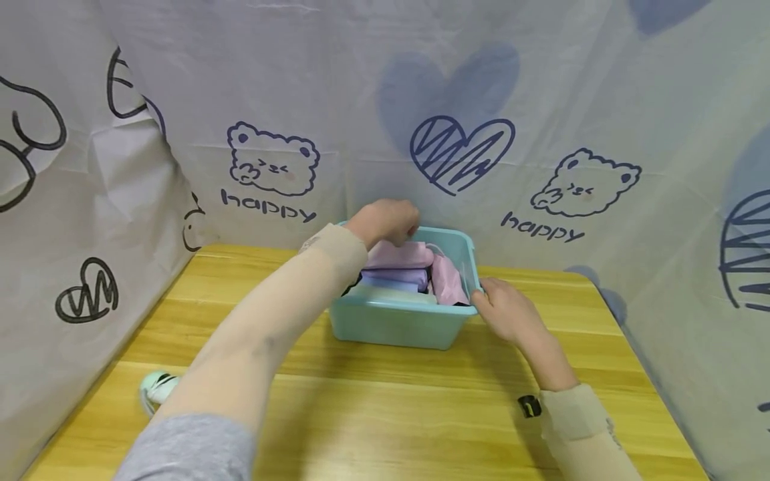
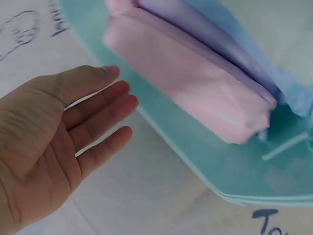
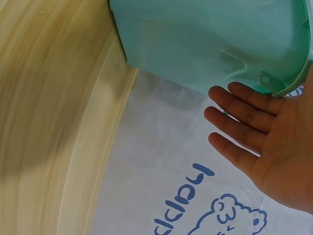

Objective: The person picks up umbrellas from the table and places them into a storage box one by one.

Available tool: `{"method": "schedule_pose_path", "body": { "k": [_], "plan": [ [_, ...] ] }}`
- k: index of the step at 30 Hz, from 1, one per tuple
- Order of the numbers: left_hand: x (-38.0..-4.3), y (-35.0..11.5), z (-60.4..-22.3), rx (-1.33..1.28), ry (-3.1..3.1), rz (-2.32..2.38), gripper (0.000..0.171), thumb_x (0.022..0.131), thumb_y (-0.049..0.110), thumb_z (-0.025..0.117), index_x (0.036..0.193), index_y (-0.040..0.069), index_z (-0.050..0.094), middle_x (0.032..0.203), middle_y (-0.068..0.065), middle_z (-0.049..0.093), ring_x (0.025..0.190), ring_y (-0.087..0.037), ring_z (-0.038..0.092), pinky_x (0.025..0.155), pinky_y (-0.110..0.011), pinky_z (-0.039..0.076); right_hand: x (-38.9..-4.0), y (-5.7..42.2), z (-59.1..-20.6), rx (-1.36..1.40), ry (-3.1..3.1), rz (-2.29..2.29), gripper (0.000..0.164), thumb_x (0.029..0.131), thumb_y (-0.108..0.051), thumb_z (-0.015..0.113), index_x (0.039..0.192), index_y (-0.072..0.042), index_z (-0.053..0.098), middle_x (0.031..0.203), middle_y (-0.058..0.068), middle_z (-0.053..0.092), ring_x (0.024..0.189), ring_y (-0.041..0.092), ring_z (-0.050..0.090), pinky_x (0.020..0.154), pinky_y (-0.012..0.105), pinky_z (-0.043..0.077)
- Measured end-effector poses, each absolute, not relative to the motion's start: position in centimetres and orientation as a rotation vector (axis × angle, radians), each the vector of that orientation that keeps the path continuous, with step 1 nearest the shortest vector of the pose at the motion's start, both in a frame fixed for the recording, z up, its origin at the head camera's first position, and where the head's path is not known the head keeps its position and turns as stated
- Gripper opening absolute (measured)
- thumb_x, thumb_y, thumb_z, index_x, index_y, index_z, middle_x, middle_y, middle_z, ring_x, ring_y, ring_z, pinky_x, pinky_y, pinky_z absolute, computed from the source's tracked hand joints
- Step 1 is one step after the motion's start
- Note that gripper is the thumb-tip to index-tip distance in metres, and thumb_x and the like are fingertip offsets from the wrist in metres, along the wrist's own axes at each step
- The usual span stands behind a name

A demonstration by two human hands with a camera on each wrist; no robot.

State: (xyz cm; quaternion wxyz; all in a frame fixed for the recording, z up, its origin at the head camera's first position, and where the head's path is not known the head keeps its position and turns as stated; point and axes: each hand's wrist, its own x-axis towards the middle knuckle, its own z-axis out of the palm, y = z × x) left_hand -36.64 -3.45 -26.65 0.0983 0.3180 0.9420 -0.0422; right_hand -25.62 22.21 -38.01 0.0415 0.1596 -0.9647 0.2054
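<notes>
A light teal plastic basket [image 1: 391, 326] stands on the wooden table, packed with folded cloth-like bundles. Along its back lies a rolled pink bundle [image 2: 186, 73], beside a purple one [image 2: 210, 36] and a blue one [image 1: 385, 283]. Another pink bundle [image 1: 447, 280] sits upright at the right end. Over the back rim is my left hand [image 1: 388, 220]; the left wrist view shows its fingers loosely extended, holding nothing, near the pink roll. My right hand [image 3: 264, 132] is at the basket's right front corner, thumb by the rim and fingers extended outside; its thumb is hidden in the right wrist view.
A pale green and white object [image 1: 158, 387] with a cord lies at the table's left, partly behind my left forearm. White printed cloth [image 1: 361, 100] hangs close behind the basket and along both sides. The wooden table [image 1: 385, 414] extends in front.
</notes>
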Motion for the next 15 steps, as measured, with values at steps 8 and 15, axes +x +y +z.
{"method": "schedule_pose_path", "body": {
  "k": [8, 15],
  "plan": [
    [-34.4, -4.8, -24.1, 1.0, 2.821, 0.153, 0.035, 0.097, 0.016, 0.064, 0.131, 0.009, 0.069, 0.12, -0.005, 0.068, 0.109, -0.021, 0.062, 0.096, -0.038, 0.052, -25.6, 22.2, -38.2, 0.496, -2.952, 0.616, 0.051, 0.104, -0.031, 0.037, 0.128, 0.003, 0.065, 0.124, 0.022, 0.067, 0.111, 0.041, 0.064, 0.094, 0.06, 0.052],
    [-31.5, -7.4, -22.8, 1.031, 2.908, 0.391, 0.041, 0.101, 0.018, 0.06, 0.142, 0.015, 0.061, 0.13, -0.004, 0.067, 0.116, -0.02, 0.063, 0.097, -0.04, 0.053, -25.6, 22.2, -38.0, 0.498, -2.947, 0.607, 0.049, 0.104, -0.03, 0.036, 0.126, 0.003, 0.065, 0.123, 0.023, 0.067, 0.112, 0.043, 0.064, 0.095, 0.061, 0.051]
  ]
}}
